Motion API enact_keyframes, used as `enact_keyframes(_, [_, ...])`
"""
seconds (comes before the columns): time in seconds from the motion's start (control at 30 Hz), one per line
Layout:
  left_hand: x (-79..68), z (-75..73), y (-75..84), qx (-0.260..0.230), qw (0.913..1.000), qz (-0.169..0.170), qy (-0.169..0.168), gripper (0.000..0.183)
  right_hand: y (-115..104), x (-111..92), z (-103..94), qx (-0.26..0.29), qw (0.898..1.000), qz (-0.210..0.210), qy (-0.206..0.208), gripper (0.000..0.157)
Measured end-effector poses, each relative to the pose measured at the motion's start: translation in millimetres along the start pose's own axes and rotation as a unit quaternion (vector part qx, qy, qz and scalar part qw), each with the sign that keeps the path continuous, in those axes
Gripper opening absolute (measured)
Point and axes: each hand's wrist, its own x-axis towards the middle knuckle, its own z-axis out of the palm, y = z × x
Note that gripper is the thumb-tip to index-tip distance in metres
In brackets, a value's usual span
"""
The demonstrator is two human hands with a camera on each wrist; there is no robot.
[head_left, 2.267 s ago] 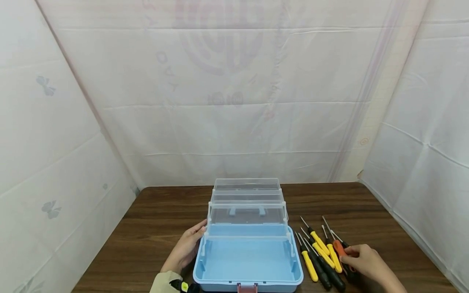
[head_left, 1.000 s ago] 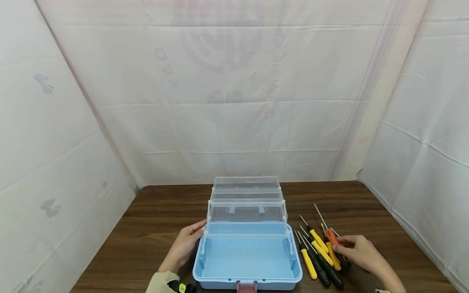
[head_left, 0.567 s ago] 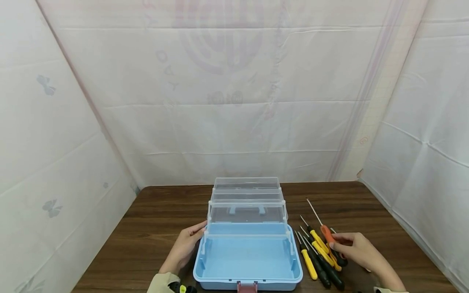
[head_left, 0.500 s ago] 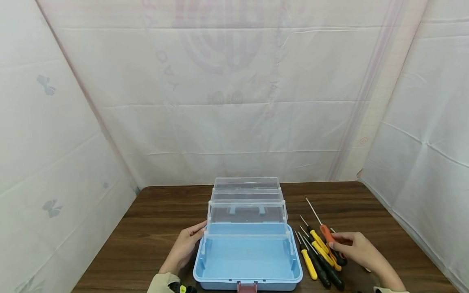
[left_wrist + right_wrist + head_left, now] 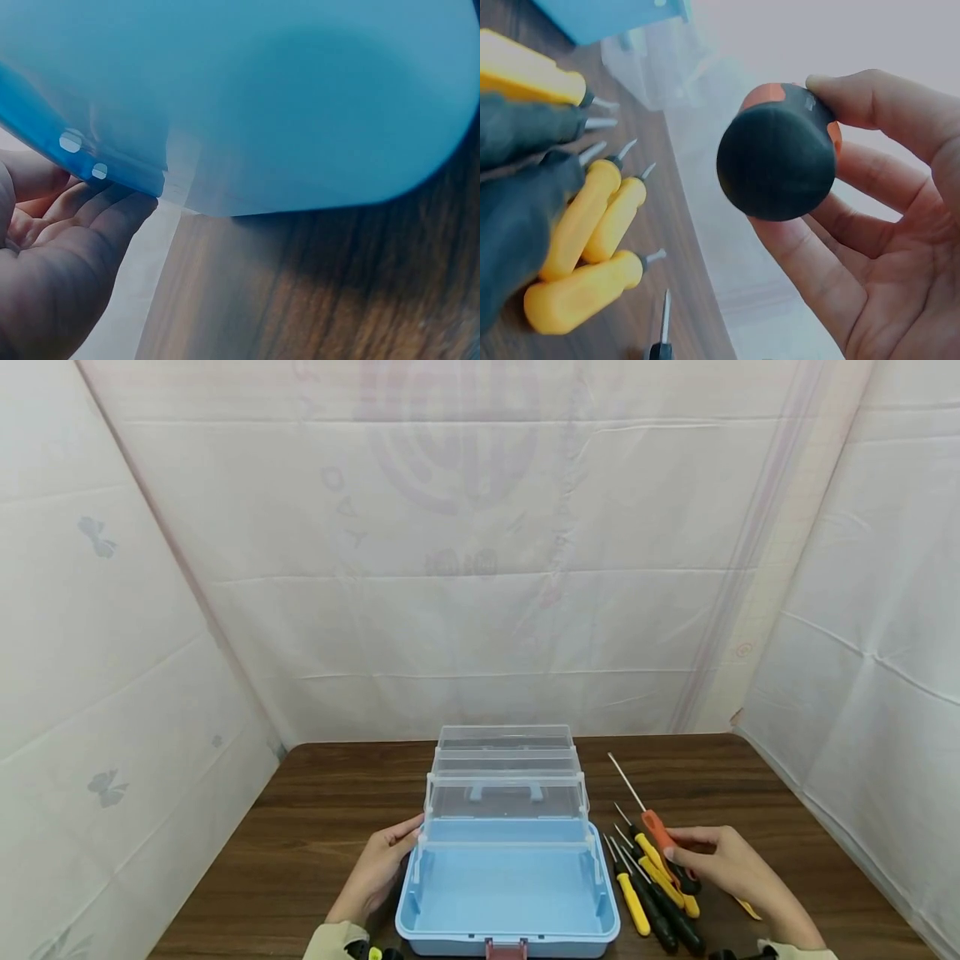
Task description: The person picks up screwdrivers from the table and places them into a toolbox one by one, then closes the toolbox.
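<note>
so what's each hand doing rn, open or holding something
Left hand: touching the blue box; whether it grips cannot be told.
Right hand: holding the orange-and-black screwdriver.

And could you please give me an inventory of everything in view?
Box: one, blue, open at the table's near edge
Clear tiers: several, colourless, raised behind the box's base
Latch: one, reddish, box front
Orange-and-black screwdriver: one, in the right hand
Yellow-handled screwdrivers: at least four, right of the box
Black-handled screwdrivers: two, among the yellow ones
Yellow piece: one, beside the right hand, mostly hidden
Table: one, brown wood grain, under everything
Sheeting: three sides, white with faint prints, around the table
Sleeves: two, beige, bottom edge
Left hand: one, touching the box's left side
Right hand: one, holding the orange-and-black screwdriver
</note>
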Motion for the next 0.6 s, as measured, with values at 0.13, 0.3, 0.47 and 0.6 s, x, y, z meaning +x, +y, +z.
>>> enact_keyframes(0.13, [0.4, -0.7, 0.6, -0.005, 1.0, -0.002, -0.006, 0.037, -4.5, 2.0, -0.2, 0.004, 1.0, -0.013, -0.005, 0.054])
enact_keyframes(0.3, [-0.7, -1.2, 0.2, -0.008, 0.9999, -0.002, -0.012, 0.039, -8.5, 5.4, 0.2, 0.008, 0.999, -0.041, -0.018, 0.051])
enact_keyframes(0.47, [-1.6, -2.6, -1.6, -0.014, 0.9996, 0.009, -0.021, 0.04, -11.5, 9.6, 2.0, 0.02, 0.995, -0.087, -0.043, 0.045])
enact_keyframes(0.6, [-1.5, -3.8, -1.8, -0.02, 0.9992, 0.009, -0.033, 0.042, -17.2, 13.0, 3.8, 0.017, 0.993, -0.096, -0.06, 0.044])
